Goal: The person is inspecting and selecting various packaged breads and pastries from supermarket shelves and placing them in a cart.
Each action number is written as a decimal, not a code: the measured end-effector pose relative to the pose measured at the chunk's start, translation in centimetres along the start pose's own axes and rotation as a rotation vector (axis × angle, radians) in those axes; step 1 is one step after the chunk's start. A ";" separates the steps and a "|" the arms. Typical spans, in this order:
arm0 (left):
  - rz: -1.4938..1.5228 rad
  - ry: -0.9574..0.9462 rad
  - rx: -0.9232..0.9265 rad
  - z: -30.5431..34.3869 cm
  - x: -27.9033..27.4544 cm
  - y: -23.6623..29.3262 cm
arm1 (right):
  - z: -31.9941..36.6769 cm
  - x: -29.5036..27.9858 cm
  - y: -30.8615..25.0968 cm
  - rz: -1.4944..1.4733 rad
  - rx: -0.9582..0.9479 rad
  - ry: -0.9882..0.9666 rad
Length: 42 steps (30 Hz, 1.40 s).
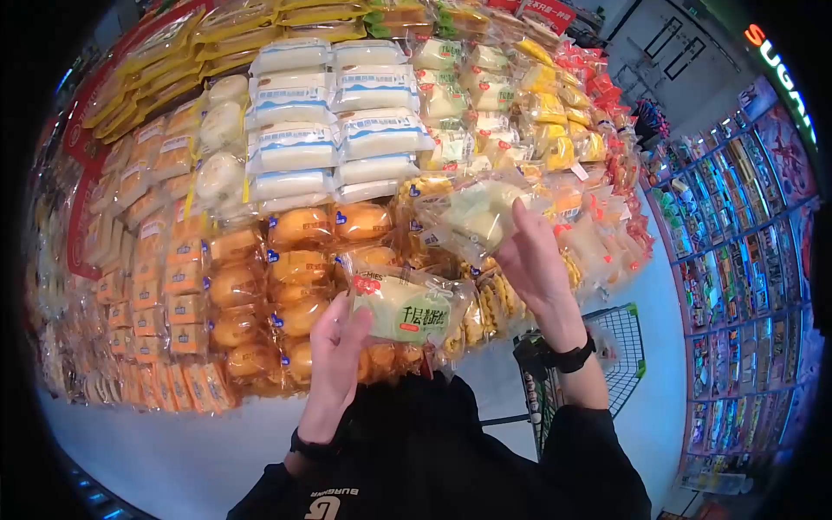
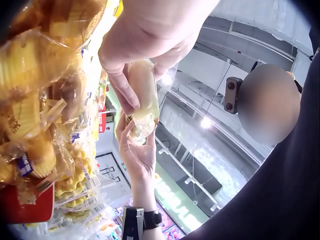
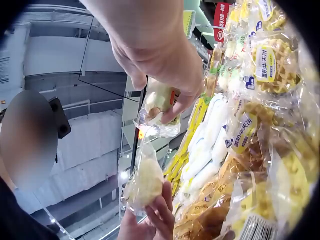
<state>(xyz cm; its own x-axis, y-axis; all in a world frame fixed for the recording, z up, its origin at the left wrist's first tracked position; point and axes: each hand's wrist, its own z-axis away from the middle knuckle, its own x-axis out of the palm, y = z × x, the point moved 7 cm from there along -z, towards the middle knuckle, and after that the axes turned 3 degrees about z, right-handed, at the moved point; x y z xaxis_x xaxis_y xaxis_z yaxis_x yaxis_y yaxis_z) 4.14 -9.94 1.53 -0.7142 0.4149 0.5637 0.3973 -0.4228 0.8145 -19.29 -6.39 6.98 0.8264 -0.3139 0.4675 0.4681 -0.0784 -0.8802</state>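
Observation:
In the head view, the left hand [image 1: 340, 342] grips a clear-wrapped pale roll [image 1: 407, 310] with green lettering by its left end. Higher and to the right, the right hand [image 1: 539, 264] pinches a second clear-wrapped pale item [image 1: 479, 214], its label side turned away. Both packs are above the bread display. From the left wrist, the left hand [image 2: 155, 30] has thumb and fingers on either side of its roll [image 2: 142, 85], with the right hand [image 2: 137, 157] beyond. The right wrist view shows the right hand [image 3: 157, 55] around its pack [image 3: 159, 100], above the left hand's pack [image 3: 147, 181].
Stacked packaged breads surround the hands: white-and-blue packs [image 1: 290, 143], orange-brown buns [image 1: 299, 260] and waffles [image 3: 275, 65]. A shopping cart [image 1: 620, 347] stands at the lower right, near the right forearm. Snack shelves [image 1: 745, 277] line the right side.

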 end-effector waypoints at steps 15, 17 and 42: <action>-0.040 0.014 0.026 -0.5 0.0 -1.0 | 6.0 -1.2 2.5 -0.186 -0.282 0.309; -0.074 0.031 0.029 -0.5 -0.3 -1.1 | 6.0 -0.9 1.3 0.094 -0.435 0.352; -0.025 0.032 0.045 -0.5 -0.5 -1.2 | 5.6 -1.0 1.5 -0.139 -0.513 0.126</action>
<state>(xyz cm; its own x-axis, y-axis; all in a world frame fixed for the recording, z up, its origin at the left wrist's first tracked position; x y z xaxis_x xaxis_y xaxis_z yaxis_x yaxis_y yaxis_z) 3.77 -10.07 0.19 -0.7418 0.3990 0.5390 0.4039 -0.3757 0.8341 -17.64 -0.88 5.71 0.7093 -0.3759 0.5963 0.3313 -0.5689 -0.7527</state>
